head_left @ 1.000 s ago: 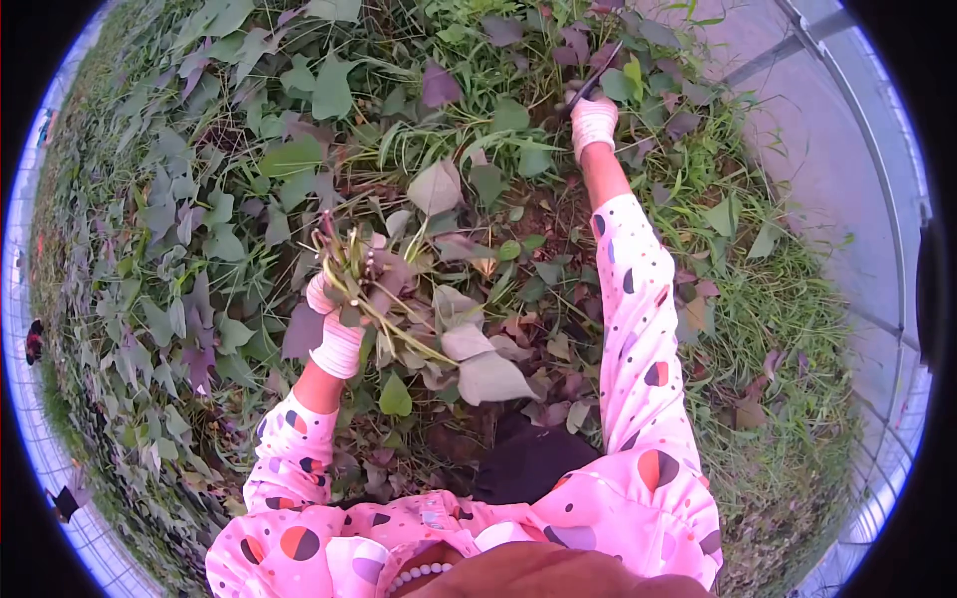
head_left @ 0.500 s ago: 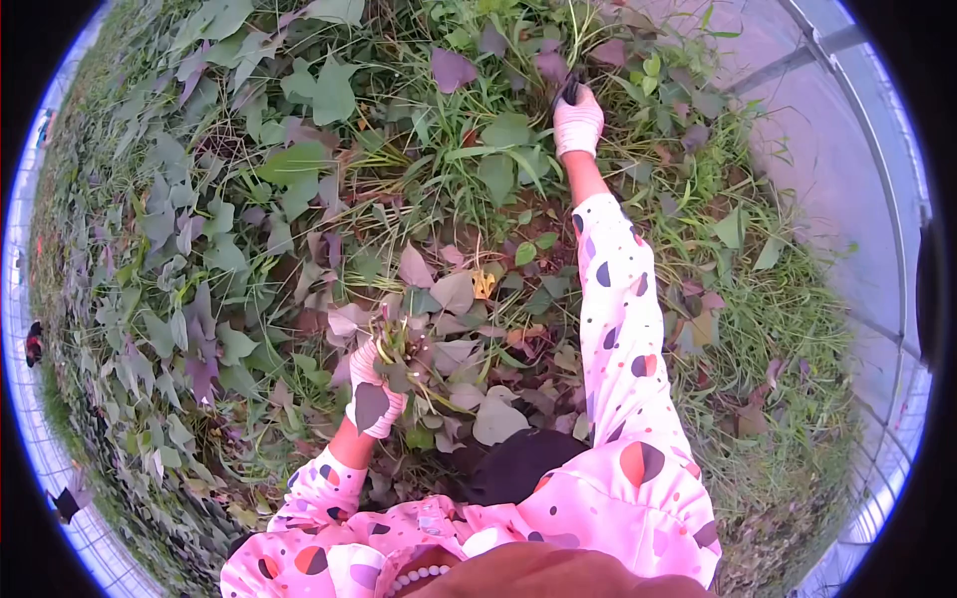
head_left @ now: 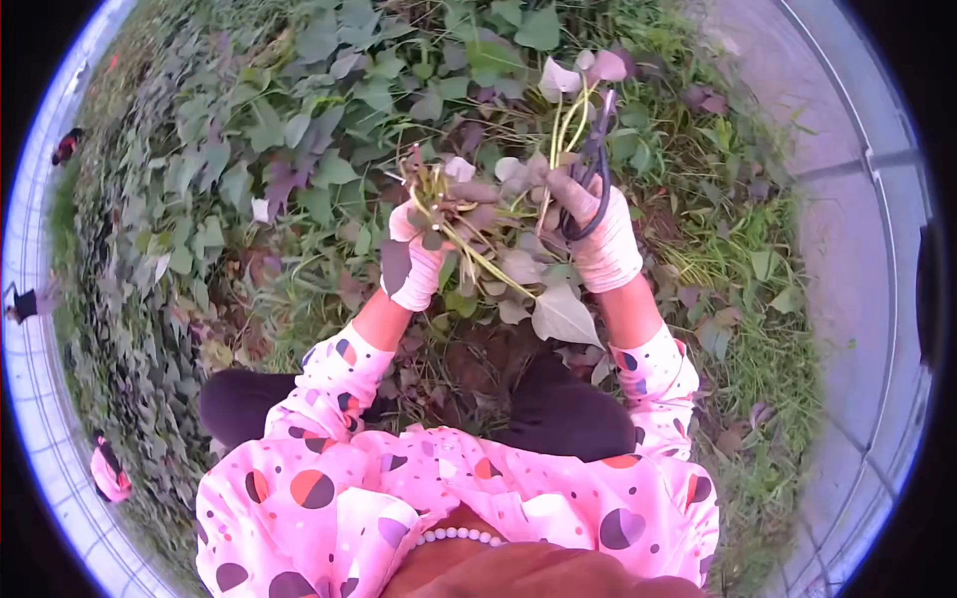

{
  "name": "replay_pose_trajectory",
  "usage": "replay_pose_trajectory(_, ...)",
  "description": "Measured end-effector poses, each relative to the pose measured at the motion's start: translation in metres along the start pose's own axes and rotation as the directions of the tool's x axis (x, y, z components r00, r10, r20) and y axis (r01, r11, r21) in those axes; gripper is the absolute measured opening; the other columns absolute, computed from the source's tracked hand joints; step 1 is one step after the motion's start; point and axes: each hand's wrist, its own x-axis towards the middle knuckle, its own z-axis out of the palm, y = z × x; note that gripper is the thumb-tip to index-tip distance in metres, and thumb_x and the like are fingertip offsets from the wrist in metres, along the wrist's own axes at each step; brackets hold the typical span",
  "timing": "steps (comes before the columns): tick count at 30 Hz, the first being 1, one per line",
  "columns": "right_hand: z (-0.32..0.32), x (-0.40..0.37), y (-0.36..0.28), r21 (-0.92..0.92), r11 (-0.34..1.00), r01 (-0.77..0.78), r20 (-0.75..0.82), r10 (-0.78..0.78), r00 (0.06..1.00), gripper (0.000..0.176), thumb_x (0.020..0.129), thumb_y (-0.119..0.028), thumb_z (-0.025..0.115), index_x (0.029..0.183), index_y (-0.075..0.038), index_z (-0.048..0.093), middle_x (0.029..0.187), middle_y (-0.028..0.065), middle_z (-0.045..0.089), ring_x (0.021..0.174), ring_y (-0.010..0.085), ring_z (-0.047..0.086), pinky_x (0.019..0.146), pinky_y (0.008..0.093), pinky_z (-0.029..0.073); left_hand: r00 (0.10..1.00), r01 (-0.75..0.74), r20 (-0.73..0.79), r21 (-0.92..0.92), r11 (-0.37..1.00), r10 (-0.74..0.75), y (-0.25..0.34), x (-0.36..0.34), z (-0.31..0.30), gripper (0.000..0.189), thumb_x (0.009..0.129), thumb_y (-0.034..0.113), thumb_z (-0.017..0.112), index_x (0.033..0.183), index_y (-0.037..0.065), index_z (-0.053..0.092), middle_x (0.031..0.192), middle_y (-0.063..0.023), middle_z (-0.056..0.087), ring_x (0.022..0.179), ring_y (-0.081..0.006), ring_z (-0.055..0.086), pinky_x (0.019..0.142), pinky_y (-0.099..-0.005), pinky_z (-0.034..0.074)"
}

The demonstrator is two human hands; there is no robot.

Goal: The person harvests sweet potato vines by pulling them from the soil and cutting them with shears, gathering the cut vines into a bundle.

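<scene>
My left hand, in a pale glove with darker fingertips, is closed round a bunch of leafy vine cuttings. Their cut stems point up and one large leaf hangs out to the right. Opposite it, my gloved right hand is closed on dark-handled scissors. Thumb and fingers of that hand also pinch a few pale vine stems with pinkish leaves on top. Both hands are raised over the plants, a short gap apart. The scissors' blades are hard to make out.
Dense heart-leaved vines spread ahead and to the left, with grass at the right. A pale sheet wall with metal bars borders the right side. My dark-trousered knees are bent below. Another person in pink is at the far left.
My right hand has come back from the far plants with the scissors and now also holds stems. My left hand has risen with its bunch towards it. The view has shifted.
</scene>
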Motion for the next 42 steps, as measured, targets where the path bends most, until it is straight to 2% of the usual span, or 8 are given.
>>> replay_pose_trajectory(2,0.027,-0.009,0.009,0.099,0.995,0.023,0.063,-0.029,0.998,0.025,0.085,-0.02,0.068,0.098,-0.002,0.057,0.075,0.0043,0.063,0.063,0.0133,0.063,0.055,0.024,0.047,0.991,-0.135,0.006,0.218,0.966,0.137,0.051,-0.018,0.004,0.018,0.081,0.006,0.069,0.098,0.002,0.068,0.09,-0.006,0.068,0.081,-0.0135,0.064,0.073,-0.0271,0.052)
replay_pose_trajectory(10,0.148,-0.069,-0.006,0.054,0.997,0.047,0.281,-0.06,0.958,0.019,0.085,-0.018,0.069,0.094,-0.007,0.056,0.072,0.0018,0.061,0.061,0.0115,0.06,0.053,0.0232,0.044,0.947,-0.266,-0.275,-0.375,0.888,0.168,0.097,-0.108,-0.02,0.029,0.081,0.003,0.071,0.109,0.003,0.064,0.101,-0.0062,0.067,0.088,-0.0135,0.064,0.074,-0.0262,0.053)
replay_pose_trajectory(20,0.226,-0.149,0.004,-0.308,0.951,-0.021,0.431,0.159,0.888,0.02,0.082,-0.022,0.072,0.081,-0.005,0.061,0.067,0.0009,0.058,0.055,0.0089,0.052,0.053,0.0232,0.042,0.83,-0.461,-0.495,-0.348,0.816,0.258,0.14,-0.213,-0.061,0.028,0.08,0.002,0.071,0.107,0.0,0.062,0.096,-0.0084,0.067,0.08,-0.0152,0.066,0.071,-0.0291,0.056)
replay_pose_trajectory(22,0.237,-0.168,0.002,-0.36,0.925,0.124,0.363,0.016,0.932,0.019,0.082,-0.02,0.072,0.079,-0.005,0.061,0.067,0.0011,0.059,0.056,0.0083,0.053,0.053,0.0222,0.041,0.838,-0.448,-0.513,-0.448,0.774,0.188,0.141,-0.222,-0.084,0.023,0.08,0.005,0.072,0.101,0.0,0.064,0.091,-0.0074,0.067,0.08,-0.015,0.066,0.071,-0.0294,0.056)
replay_pose_trajectory(28,0.279,-0.21,-0.023,-0.219,0.812,0.541,0.468,-0.399,0.788,0.018,0.084,-0.013,0.069,0.094,0.001,0.065,0.068,0.0019,0.061,0.059,0.0086,0.055,0.057,0.0224,0.042,0.819,-0.349,-0.477,0.024,0.937,0.318,0.189,-0.266,-0.108,0.025,0.081,0.012,0.073,0.103,0.004,0.061,0.093,-0.0059,0.065,0.081,-0.0121,0.063,0.068,-0.0286,0.055)
replay_pose_trajectory(32,0.299,-0.195,-0.019,-0.213,0.699,0.683,0.553,-0.49,0.674,0.019,0.083,-0.009,0.069,0.1,-0.001,0.066,0.078,0.0008,0.064,0.068,0.0071,0.056,0.061,0.0223,0.043,0.839,-0.399,-0.484,-0.238,0.886,0.248,0.185,-0.266,-0.129,0.033,0.076,0.01,0.078,0.104,0.004,0.061,0.094,-0.0045,0.065,0.079,-0.0109,0.062,0.067,-0.0288,0.054)
replay_pose_trajectory(40,0.297,-0.172,0.048,-0.228,0.911,0.343,0.61,-0.141,0.78,0.029,0.08,-0.012,0.072,0.106,-0.001,0.063,0.088,0.003,0.068,0.079,0.009,0.059,0.074,0.0258,0.049,0.928,-0.234,-0.372,-0.521,0.82,0.029,0.187,-0.279,-0.128,0.027,0.08,0.012,0.073,0.102,0.004,0.061,0.086,-0.0052,0.065,0.073,-0.0173,0.066,0.066,-0.0318,0.057)
replay_pose_trajectory(42,0.299,-0.171,0.043,-0.575,0.649,0.498,0.613,-0.061,0.788,0.032,0.079,-0.015,0.073,0.105,0.0,0.063,0.085,0.0045,0.067,0.075,0.0086,0.059,0.072,0.0247,0.049,0.907,-0.251,-0.421,-0.526,0.813,0.007,0.17,-0.269,-0.135,0.024,0.08,0.011,0.072,0.1,0.004,0.061,0.084,-0.0051,0.065,0.072,-0.0168,0.066,0.064,-0.0312,0.057)
